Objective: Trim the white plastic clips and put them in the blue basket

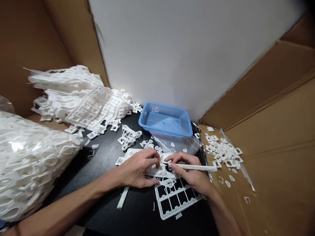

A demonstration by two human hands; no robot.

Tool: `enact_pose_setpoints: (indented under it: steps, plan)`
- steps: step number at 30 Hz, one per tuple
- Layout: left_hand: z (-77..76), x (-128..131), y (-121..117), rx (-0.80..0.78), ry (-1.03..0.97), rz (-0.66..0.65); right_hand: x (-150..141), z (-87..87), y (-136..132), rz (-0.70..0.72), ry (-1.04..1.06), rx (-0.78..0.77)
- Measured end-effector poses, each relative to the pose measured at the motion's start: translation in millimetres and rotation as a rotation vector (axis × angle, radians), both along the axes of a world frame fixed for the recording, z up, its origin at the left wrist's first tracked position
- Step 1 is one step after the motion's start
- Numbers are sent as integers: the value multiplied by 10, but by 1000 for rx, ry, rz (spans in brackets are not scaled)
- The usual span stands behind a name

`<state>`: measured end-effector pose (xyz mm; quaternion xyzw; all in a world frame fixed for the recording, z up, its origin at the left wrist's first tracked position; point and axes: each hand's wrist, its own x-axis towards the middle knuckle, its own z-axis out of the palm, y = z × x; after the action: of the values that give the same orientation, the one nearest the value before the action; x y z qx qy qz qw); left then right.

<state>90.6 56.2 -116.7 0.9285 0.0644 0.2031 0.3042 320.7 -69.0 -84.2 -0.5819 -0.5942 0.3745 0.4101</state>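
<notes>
My left hand [141, 166] is bent over a white sheet with cut-out openings [131, 152], its fingers curled on top and its thumb by the near edge. In my right hand [193, 173] is a slim white stick-like tool [200, 167], pinched between thumb and fingers. Its tip points left at the sheet, close to my left fingertips; the fingers hide the exact contact. Partly under the sheet lies a white grid frame [180, 209] with rectangular openings. Small white teardrop-shaped rings [147, 144] are scattered just beyond my hands.
A blue perforated basket [167, 132] stands against the wall, with clear plastic film [189, 144] before it. A bulging clear bag of white pieces [34, 164] and stacked white sheets [98, 105] fill the left. Loose white pieces [223, 152] lie on cardboard at right. Cardboard walls flank both sides.
</notes>
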Motion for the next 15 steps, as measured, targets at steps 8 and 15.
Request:
enact_pose_setpoints:
  steps: [8, 15]
  plan:
    - [21, 55, 35, -5, 80, 61, -17, -8, -54, 110, -186, -75]
    - [6, 86, 41, 31, 99, 41, 53, 55, -8, 216, -201, -145]
